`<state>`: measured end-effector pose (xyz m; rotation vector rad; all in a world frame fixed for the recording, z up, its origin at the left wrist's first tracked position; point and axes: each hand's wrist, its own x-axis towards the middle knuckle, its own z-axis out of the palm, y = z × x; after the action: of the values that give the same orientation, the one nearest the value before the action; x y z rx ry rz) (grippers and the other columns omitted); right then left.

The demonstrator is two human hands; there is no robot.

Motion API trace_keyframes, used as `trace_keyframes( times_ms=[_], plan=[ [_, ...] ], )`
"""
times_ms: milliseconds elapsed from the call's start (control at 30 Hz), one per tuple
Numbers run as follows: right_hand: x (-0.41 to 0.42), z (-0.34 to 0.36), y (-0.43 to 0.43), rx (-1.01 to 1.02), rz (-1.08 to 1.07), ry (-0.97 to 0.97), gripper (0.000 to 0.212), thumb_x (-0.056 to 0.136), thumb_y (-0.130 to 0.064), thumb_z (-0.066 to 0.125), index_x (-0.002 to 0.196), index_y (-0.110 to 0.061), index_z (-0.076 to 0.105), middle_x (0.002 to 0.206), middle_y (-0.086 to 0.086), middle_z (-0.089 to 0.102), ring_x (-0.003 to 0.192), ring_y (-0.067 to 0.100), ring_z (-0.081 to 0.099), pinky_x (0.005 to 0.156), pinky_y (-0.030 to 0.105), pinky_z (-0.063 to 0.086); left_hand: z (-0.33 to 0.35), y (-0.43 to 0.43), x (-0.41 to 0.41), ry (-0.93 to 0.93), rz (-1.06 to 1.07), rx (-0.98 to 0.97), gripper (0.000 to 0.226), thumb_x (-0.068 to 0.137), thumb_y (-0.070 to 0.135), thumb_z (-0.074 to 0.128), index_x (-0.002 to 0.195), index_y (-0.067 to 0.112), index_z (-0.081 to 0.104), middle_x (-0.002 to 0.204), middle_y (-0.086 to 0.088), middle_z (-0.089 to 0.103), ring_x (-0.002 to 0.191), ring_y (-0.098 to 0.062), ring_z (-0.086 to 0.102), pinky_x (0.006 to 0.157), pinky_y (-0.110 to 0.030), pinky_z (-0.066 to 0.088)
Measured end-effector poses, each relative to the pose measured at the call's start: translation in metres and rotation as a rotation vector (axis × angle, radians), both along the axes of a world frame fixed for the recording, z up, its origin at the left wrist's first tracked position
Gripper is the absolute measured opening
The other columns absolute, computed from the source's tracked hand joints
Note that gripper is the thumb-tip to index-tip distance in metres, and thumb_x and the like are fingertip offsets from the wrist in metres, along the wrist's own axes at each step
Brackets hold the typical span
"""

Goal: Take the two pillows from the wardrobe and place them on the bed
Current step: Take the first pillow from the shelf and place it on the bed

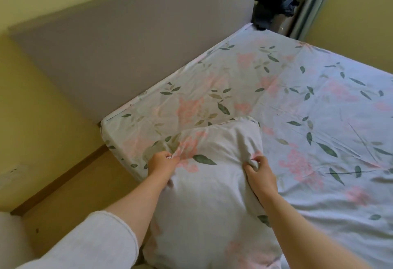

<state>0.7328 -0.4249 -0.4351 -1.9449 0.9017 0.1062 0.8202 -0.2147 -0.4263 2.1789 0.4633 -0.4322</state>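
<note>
A pillow (210,196) in a pale floral case lies over the near left corner of the bed (308,102), which wears a matching floral sheet. My left hand (161,162) pinches the pillow's fabric on its left side. My right hand (260,173) grips a fold of the case on its right side. The pillow's far corner (244,124) stands up over the sheet. A second pillow and the wardrobe are out of view.
A grey headboard (131,45) runs along the bed's far left side against a yellow wall. A dark bundle (274,0) sits on something past the bed's far corner, beside a grey curtain (310,2). Floor with a wooden skirting (59,183) lies to the left.
</note>
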Motion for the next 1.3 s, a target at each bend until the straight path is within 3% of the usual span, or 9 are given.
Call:
trace_keyframes(
  times_ms=[167, 267, 467, 567, 700, 900, 1000, 1300],
  plan=[
    [-0.022, -0.003, -0.025, 0.008, -0.075, 0.053, 0.028, 0.091, -0.031, 0.050, 0.116, -0.020, 0.047, 0.119, 0.016, 0.061, 0.109, 0.037, 0.054, 0.086, 0.037, 0.040, -0.005, -0.031, -0.010, -0.012, -0.051, -0.026, 0.025, 0.087, 0.018, 0.058, 0.068, 0.009, 0.046, 0.059, -0.006, 0.042, 0.047, -0.020, 0.039, 0.026, -0.015, 0.026],
    [-0.026, -0.002, -0.031, 0.017, -0.122, 0.036, 0.027, 0.091, -0.031, 0.051, 0.115, -0.020, 0.046, 0.117, 0.017, 0.061, 0.106, 0.037, 0.055, 0.090, 0.040, 0.042, -0.004, -0.041, -0.003, -0.031, -0.094, -0.031, 0.018, 0.087, 0.019, 0.058, 0.074, 0.009, 0.051, 0.064, -0.008, 0.047, 0.047, -0.020, 0.042, 0.028, -0.016, 0.028],
    [-0.013, -0.006, -0.022, 0.020, -0.175, 0.025, 0.027, 0.091, -0.032, 0.051, 0.115, -0.021, 0.046, 0.110, 0.014, 0.060, 0.101, 0.034, 0.054, 0.081, 0.035, 0.039, -0.010, -0.037, 0.017, -0.037, -0.139, -0.036, 0.019, 0.088, 0.018, 0.058, 0.074, 0.007, 0.051, 0.063, -0.008, 0.046, 0.047, -0.021, 0.041, 0.022, -0.012, 0.022],
    [0.008, -0.010, -0.006, 0.018, -0.179, 0.004, 0.019, 0.091, -0.030, 0.051, 0.107, -0.024, 0.046, 0.104, 0.010, 0.060, 0.089, 0.027, 0.051, 0.080, 0.034, 0.040, -0.019, -0.021, 0.043, -0.019, -0.157, -0.042, 0.016, 0.087, 0.020, 0.059, 0.076, 0.009, 0.054, 0.067, -0.009, 0.049, 0.049, -0.021, 0.042, 0.030, -0.018, 0.030],
    [0.049, -0.010, 0.024, 0.006, -0.202, -0.002, 0.011, 0.090, -0.029, 0.052, 0.098, -0.028, 0.044, 0.103, 0.010, 0.061, 0.088, 0.027, 0.052, 0.080, 0.035, 0.041, -0.026, 0.005, 0.092, 0.004, -0.186, -0.056, 0.015, 0.084, 0.022, 0.061, 0.076, 0.010, 0.056, 0.068, -0.011, 0.050, 0.054, -0.023, 0.043, 0.047, -0.025, 0.030],
    [0.128, -0.006, 0.071, 0.014, -0.281, 0.008, 0.012, 0.090, -0.026, 0.053, 0.099, -0.024, 0.044, 0.100, 0.009, 0.056, 0.086, 0.024, 0.048, 0.077, 0.032, 0.036, -0.016, 0.042, 0.179, 0.016, -0.211, -0.088, 0.025, 0.084, 0.022, 0.061, 0.067, 0.012, 0.046, 0.060, -0.006, 0.045, 0.056, -0.022, 0.042, 0.051, -0.027, 0.029],
    [0.164, -0.010, 0.095, 0.020, -0.332, 0.003, 0.011, 0.092, -0.025, 0.050, 0.099, -0.024, 0.042, 0.100, 0.010, 0.055, 0.086, 0.025, 0.048, 0.076, 0.033, 0.037, -0.013, 0.054, 0.219, -0.033, -0.234, -0.079, 0.022, 0.085, 0.020, 0.060, 0.070, 0.009, 0.048, 0.066, -0.009, 0.049, 0.063, -0.021, 0.043, 0.054, -0.028, 0.028],
    [0.219, 0.004, 0.096, 0.012, -0.430, -0.060, 0.010, 0.092, -0.022, 0.047, 0.101, -0.024, 0.043, 0.096, 0.005, 0.050, 0.085, 0.024, 0.044, 0.079, 0.033, 0.035, 0.014, 0.037, 0.282, -0.130, -0.251, -0.140, 0.020, 0.086, 0.016, 0.061, 0.069, 0.008, 0.053, 0.061, 0.000, 0.048, 0.058, -0.014, 0.043, 0.052, -0.025, 0.033]
  ],
)
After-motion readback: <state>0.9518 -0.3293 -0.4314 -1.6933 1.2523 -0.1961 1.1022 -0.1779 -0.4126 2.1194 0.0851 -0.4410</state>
